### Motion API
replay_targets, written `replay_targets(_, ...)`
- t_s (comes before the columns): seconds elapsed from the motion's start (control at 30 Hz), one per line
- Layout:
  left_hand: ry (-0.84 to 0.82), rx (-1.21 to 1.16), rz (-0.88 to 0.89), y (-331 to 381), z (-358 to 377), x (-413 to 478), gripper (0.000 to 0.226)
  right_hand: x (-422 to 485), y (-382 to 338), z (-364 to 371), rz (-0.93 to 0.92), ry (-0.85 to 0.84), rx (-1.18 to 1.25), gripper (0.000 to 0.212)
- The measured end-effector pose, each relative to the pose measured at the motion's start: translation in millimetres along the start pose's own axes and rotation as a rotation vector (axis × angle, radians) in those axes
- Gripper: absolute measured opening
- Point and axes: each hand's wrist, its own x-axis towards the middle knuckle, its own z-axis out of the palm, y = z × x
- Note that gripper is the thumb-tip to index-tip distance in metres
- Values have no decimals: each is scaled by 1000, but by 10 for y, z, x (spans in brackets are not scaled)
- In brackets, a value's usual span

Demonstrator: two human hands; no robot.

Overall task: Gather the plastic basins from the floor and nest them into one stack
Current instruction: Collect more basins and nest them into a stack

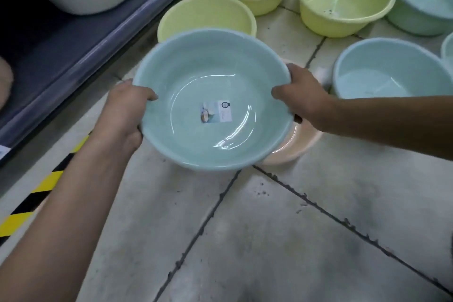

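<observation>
My left hand (125, 108) and right hand (300, 98) grip opposite rims of the pale blue round plastic basin (196, 81), held above a peach plastic basin (294, 149).

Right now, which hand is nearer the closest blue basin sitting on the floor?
Right. The right hand grips the rim of the held basin just beside the floor basin; the left hand grips the opposite rim, farther away.

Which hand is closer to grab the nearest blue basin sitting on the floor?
Probably the right hand. It grips the rim of the held basin on the side beside that floor basin, while the left hand grips the opposite rim, nearer the shelf.
</observation>
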Motion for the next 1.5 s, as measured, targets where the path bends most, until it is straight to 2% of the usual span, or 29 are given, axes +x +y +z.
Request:
replay_targets(0.2, -169, 45, 118, 657, 1174, 131, 24, 295, 168, -1015, 113, 205, 196, 28)
replay_targets(0.47, -342, 112, 132, 1005, 3054, -187, 28, 327, 949, -2482, 260, 445, 386, 15)
replay_targets(0.67, -453, 126, 156, 976, 4727, -576, 27, 316, 1828, -3725, 295, 607, 518, 20)
replay_targets(0.8, -516, 148, 177, 848, 5792, -812, 33, 489, 2485, -4490, 301, 681, 546, 42)
replay_targets(0.9, -516, 134, 144, 727, 6420, -837, 37, 726, 2872, -4924, 300, 706, 506, 43)
replay_targets(1.17, -487, 206, 53, 342, 7413, -854, 44, 1202, 3696, -5500, 404, 659, 453, 37)
replay_targets(1.37, -458, 356, 97, 94, 7607, -815, 41, 1268, 4063, -5492, 426, 623, 391, 38)
replay_targets(1.5, -489, 363, 87, -31, 7593, -847, 39, 1232, 4204, -5383, 441, 629, 390, 37)
